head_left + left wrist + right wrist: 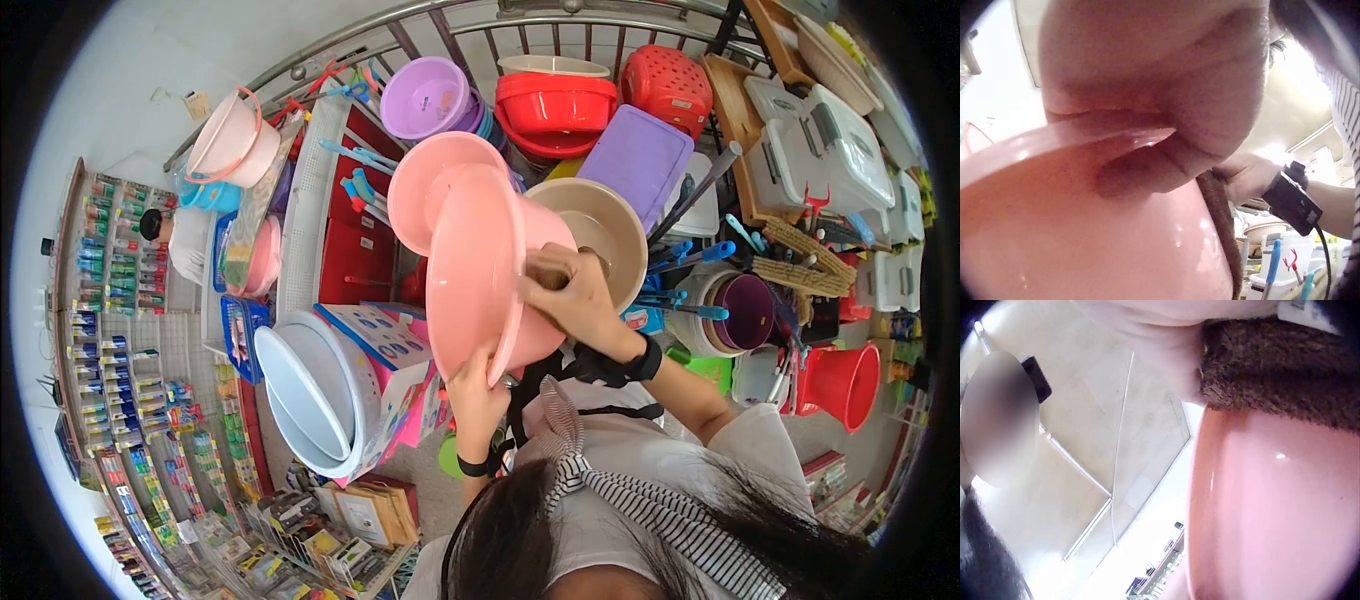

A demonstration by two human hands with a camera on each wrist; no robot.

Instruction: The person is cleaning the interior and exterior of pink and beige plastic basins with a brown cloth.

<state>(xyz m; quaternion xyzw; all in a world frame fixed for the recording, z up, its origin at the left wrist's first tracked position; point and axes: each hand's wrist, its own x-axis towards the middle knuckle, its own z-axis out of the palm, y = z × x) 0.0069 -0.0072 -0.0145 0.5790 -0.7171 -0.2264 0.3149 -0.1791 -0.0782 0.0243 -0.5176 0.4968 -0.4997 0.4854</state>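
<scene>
1. The pink basin (470, 275) is smooth, glossy plastic, round with a thin flared rim. It is held up in the air in front of the person's chest, tipped on edge, before a rack of plastic housewares.
2. The left hand (478, 388) grips the basin's lower rim. In the left wrist view the thumb lies across one face of the rim and the fingers (1141, 175) curl under the other.
3. The right hand (572, 300) is clenched round a brown pad (1279, 369), a coarse, fuzzy, flat strip. It presses the pad against the basin's curved outer wall near the upper rim.
4. A black strap with a small boxy camera sits on each wrist.
5. A second pink basin (430, 180) of the same shape shows just behind the first. The pictures do not show whether the two touch.
6. A beige bowl (605, 225), matte and deep, stands tilted just to the right of the right hand.
7. Above it lean a flat purple lid (640, 158) with rounded corners, a glossy red basin (555, 105), a red basket (668, 85) with a perforated wall, and a round purple bowl (428, 95).
8. A curved metal railing (450, 22) with thin bars runs behind these.
9. To the left a white basin (312, 392) stands on edge beside a printed cardboard box. Further up hangs a pale pink bucket (232, 138) with a handle.
10. To the right are clear storage boxes (835, 150) with clip lids and a tapered red bucket (845, 382).
</scene>
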